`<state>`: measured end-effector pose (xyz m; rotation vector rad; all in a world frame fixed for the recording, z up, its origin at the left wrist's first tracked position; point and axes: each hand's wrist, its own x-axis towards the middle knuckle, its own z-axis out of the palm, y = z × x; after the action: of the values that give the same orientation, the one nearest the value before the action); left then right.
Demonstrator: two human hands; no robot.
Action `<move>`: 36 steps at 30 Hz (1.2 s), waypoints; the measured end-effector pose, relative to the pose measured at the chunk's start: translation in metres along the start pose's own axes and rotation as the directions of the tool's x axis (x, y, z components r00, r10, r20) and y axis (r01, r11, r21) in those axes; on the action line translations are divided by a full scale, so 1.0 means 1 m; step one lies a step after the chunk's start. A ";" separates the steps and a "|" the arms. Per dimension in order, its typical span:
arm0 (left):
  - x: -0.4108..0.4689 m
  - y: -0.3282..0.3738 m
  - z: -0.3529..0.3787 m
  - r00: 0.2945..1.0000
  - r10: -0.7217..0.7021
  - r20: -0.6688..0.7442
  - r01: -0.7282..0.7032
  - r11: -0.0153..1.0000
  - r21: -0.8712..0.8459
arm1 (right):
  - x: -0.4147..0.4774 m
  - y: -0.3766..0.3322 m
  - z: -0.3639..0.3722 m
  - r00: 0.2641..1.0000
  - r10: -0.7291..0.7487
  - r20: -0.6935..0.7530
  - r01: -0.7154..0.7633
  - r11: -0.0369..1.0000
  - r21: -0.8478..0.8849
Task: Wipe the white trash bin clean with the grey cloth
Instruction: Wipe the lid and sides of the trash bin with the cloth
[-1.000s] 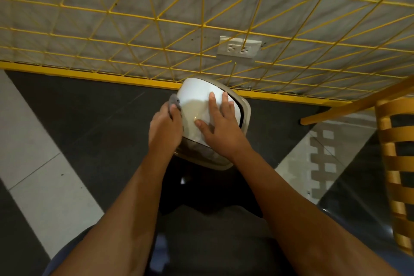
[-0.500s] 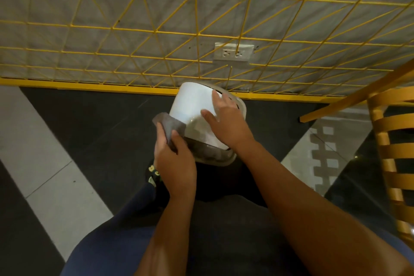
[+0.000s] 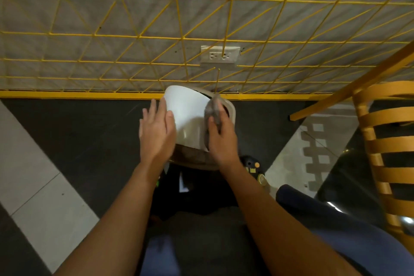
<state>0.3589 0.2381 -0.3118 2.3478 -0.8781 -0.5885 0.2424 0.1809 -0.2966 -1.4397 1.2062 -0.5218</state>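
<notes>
**Head view: bin between two hands, cloth on its right side**

Item 1. Bin (image 3: 188, 116): white, tilted, over the dark floor (image 3: 89, 141) at its far edge, just before the yellow strip (image 3: 78, 94) under the wall. A beige rim shows along its near side and at its right. Whether it rests on the floor cannot be told.

Item 2. Cloth (image 3: 212, 108): grey, bunched, lying against the bin's right side near the rim.

Item 3. Right hand (image 3: 221, 139): fingers curled over the cloth, thumb on its near fold, holding it to the bin wall.

Item 4. Left hand (image 3: 156, 132): flat, fingers straight and close together, palm set against the bin's left side; it holds nothing.

Item 5. Grid (image 3: 179, 29): yellow wire, triangles, covering the grey wall beyond the bin.

Item 6. Socket (image 3: 220, 56): white, double, on the wall above the bin, behind the grid.

Item 7. Chair (image 3: 392, 152): wooden, slatted, at the floor's right edge, well apart from the bin.

Item 8. Shoe (image 3: 253, 167): dark, just beside the right wrist, on the floor.
</notes>
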 end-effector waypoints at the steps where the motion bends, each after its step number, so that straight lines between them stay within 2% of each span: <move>1: 0.005 -0.007 0.004 0.999 -0.009 0.038 0.009 1.000 0.008 | 0.002 0.004 0.010 0.996 -0.085 0.030 0.088 0.991 -0.101; 4: 0.012 -0.016 0.014 0.996 -0.012 0.093 0.020 0.996 -0.092 | 0.009 0.018 0.039 0.961 -0.180 0.212 0.250 0.892 -0.376; 6: 0.013 -0.020 0.018 0.997 -0.001 0.082 0.013 0.991 -0.136 | 0.011 0.022 0.047 0.959 -0.177 0.222 0.262 0.853 -0.451; 9: 0.012 -0.022 0.019 0.998 0.019 0.067 -0.009 0.989 -0.148 | 0.017 0.024 0.047 0.977 -0.179 0.119 0.213 0.882 -0.421; 12: 0.011 -0.019 0.019 0.998 0.017 0.053 -0.008 0.987 -0.163 | 0.025 0.025 0.043 0.998 -0.063 0.021 0.067 0.919 -0.390; 18: 0.011 -0.017 0.019 0.999 0.010 0.042 -0.003 0.985 -0.175 | 0.035 0.034 0.026 0.995 0.096 -0.035 -0.102 0.928 -0.359; 21: 0.011 -0.019 0.019 0.998 0.013 0.057 -0.004 0.987 -0.164 | 0.035 0.039 0.007 0.981 0.175 -0.080 -0.190 0.949 -0.251; 25: 0.013 -0.021 0.020 0.997 -0.015 0.074 0.024 0.992 -0.124 | 0.041 0.029 -0.029 0.966 0.075 -0.248 -0.138 0.959 -0.246; 28: 0.006 -0.011 0.018 0.992 -0.118 -0.051 0.105 0.972 -0.212 | 0.054 0.010 -0.052 0.952 -0.013 -0.306 -0.053 0.977 -0.205; 30: -0.010 0.002 0.020 0.930 -0.313 -0.193 0.215 0.888 -0.406 | 0.068 -0.001 -0.058 0.969 -0.014 -0.245 -0.045 0.972 -0.230; 32: -0.029 0.018 0.025 0.836 -0.496 -0.234 0.296 0.767 -0.569 | 0.081 -0.008 -0.055 0.987 0.083 -0.135 -0.113 0.966 -0.232; 34: -0.042 0.034 0.030 0.759 -0.626 -0.181 0.379 0.649 -0.659 | 0.091 -0.013 -0.047 0.979 0.199 -0.031 -0.201 0.952 -0.232; 36: -0.048 0.045 0.034 0.649 -0.760 -0.035 0.518 0.476 -0.711 | 0.100 -0.014 -0.039 0.956 0.287 0.067 -0.259 0.926 -0.276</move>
<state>0.2862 0.2320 -0.2990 1.9343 0.4381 -0.5995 0.2525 0.0733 -0.3035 -1.4679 1.4020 -0.0910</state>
